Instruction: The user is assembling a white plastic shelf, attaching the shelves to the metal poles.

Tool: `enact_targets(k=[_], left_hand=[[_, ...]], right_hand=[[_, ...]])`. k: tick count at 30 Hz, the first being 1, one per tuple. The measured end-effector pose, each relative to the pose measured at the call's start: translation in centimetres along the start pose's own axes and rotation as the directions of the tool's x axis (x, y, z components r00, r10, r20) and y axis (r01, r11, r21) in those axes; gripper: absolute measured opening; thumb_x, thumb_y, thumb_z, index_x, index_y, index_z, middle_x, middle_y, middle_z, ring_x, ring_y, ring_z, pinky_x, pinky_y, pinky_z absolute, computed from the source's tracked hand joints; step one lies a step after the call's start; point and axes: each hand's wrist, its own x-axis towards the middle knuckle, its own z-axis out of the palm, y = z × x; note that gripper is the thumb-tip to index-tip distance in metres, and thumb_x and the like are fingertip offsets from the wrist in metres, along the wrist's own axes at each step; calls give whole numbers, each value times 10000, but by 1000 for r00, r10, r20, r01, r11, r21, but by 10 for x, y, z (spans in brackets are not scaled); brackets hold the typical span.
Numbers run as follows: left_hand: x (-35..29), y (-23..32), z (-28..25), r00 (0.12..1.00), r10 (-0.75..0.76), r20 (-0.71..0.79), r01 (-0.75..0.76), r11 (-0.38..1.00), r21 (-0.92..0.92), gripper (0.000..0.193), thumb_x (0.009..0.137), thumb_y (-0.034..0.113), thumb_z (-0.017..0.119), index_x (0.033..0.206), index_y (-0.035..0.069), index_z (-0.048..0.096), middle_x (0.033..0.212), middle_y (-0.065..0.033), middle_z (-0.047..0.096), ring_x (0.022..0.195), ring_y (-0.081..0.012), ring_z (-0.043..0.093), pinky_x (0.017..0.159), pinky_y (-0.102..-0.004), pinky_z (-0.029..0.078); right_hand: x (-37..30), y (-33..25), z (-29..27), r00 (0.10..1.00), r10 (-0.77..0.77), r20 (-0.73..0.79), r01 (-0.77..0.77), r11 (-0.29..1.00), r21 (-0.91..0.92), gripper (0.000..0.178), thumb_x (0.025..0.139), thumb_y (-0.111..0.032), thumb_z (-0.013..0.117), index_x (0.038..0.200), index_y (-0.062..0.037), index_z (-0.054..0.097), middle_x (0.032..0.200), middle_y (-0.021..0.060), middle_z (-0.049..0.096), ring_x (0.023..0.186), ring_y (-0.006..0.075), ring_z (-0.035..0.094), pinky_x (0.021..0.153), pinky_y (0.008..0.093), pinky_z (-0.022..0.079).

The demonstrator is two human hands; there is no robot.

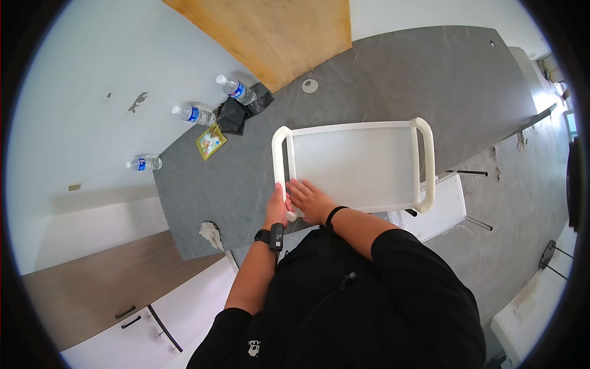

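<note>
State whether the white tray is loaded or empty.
Empty: the white tray shows a bare panel, only the right hand on it.

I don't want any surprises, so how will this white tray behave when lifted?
The white tray looks stiff, with a raised rim. Its plastic-looking body is probably light. The smooth surface may be slippery, but the looped handles should give good grip.

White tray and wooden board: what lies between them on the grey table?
In the head view, a small round white disc lies between the white tray and the wooden board, with grey tabletop around it.
</note>
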Motion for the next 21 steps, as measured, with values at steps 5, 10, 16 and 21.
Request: enact_targets(k=[5,10,16,21], left_hand=[[4,-8,-3,995,95,4,-95,992,78,519,1057,546,454,882,65,541,570,6,441,468,-130,430,481,-312,426],[10,-6,-6,973,223,64,-231,948,217,530,1060,533,452,850,54,539,567,-12,463,453,-132,451,467,-323,451],[14,10,-12,985,151,86,-168,953,254,532,1039,519,514,799,44,521,562,-34,478,438,-141,470,436,-324,447],[12,10,-9,991,101,85,-119,964,239,526,1055,528,468,813,65,532,596,-10,461,448,-127,451,448,-309,448]], right_hand=[[1,-6,-6,998,32,53,-29,998,-60,865,833,-408,673,1587,-135,348,1697,95,202,1580,282,109,1266,463,132],[2,-9,-8,994,59,90,-51,995,-85,851,860,-399,650,1603,-158,314,1705,83,175,1582,281,98,1269,463,121],[11,-21,-6,983,130,131,-112,984,-135,823,894,-378,625,1615,-175,286,1714,68,143,1587,274,66,1270,470,91],[14,-25,-9,970,171,174,-136,971,-196,822,913,-374,604,1630,-192,245,1724,53,100,1590,270,35,1269,474,65]])
